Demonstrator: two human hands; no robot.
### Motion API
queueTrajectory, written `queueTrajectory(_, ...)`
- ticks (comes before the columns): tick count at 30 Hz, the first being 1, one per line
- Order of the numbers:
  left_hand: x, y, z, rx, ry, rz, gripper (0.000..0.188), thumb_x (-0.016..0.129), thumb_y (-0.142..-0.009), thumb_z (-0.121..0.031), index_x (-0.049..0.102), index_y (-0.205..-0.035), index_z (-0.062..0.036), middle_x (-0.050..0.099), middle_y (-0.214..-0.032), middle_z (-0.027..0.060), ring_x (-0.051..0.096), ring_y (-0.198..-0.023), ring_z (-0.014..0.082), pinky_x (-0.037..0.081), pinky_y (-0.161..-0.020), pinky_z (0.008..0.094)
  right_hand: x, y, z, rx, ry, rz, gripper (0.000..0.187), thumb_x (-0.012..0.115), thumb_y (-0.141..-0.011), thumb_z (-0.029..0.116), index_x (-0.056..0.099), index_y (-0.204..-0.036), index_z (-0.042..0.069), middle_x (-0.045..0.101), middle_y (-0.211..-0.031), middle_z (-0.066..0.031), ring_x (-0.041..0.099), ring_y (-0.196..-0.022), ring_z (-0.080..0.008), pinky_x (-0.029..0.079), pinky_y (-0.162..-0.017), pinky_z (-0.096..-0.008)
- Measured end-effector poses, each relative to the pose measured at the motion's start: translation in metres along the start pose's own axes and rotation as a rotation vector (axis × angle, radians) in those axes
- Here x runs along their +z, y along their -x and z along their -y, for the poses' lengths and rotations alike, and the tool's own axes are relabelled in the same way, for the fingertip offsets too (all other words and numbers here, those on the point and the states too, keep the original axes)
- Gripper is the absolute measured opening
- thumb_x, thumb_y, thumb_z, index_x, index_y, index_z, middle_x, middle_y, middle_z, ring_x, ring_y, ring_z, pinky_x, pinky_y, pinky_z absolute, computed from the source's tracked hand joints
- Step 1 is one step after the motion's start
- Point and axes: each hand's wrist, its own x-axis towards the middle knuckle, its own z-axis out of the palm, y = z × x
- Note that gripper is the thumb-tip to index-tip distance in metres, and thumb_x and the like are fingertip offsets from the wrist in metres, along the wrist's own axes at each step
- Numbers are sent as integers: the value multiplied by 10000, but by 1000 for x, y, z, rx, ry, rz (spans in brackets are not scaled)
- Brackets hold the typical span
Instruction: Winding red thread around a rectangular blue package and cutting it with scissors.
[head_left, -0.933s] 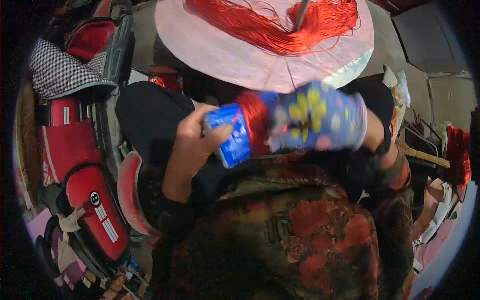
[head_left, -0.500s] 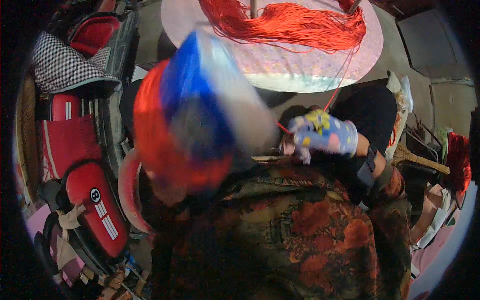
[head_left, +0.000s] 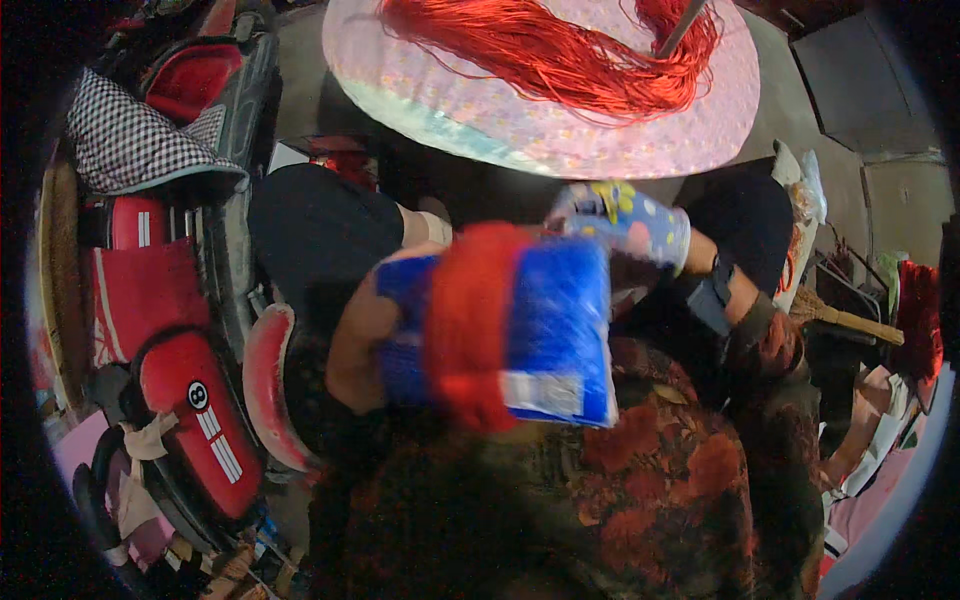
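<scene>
A blue block-shaped package (head_left: 565,310) with a pale label is in front of my body, blurred by motion. A thick band of red cord (head_left: 475,320) is wound round its middle. My left hand (head_left: 365,320) is bare and holds the package from its left side, its fingers mostly hidden behind it. Just beyond the package's far right corner is my right hand (head_left: 625,222), in a blue-grey dotted glove with a yellow patch. Its fingers are curled closed; the strand of cord at them is hard to see now. Ahead, a loose red skein (head_left: 560,55) lies on a round pink patterned top (head_left: 430,110).
A post (head_left: 680,30) stands up through the skein. On the left are a red padded seat (head_left: 190,420) with white stripes and a checked cloth (head_left: 145,135). A straw broom (head_left: 850,322) and a red bundle (head_left: 915,320) lie to the right.
The package has swung right and turned, so its cord band now stands upright. My right hand has moved slightly away from my body and left. The round top with the skein has turned.
</scene>
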Motion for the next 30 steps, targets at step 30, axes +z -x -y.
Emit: queueTrajectory(30, -15, -45, 9, 109, -636, -268, 372, 701, -813, -198, 581, -1107, -3, 623, -948, 39, 589, -859, 96, 490, -784, 265, 2, -7, 84, -401, 727, 50, 219, 701, -824, 299, 634, -789, 94, 627, -676, -56, 619, -620, -221, 485, -575, -325)
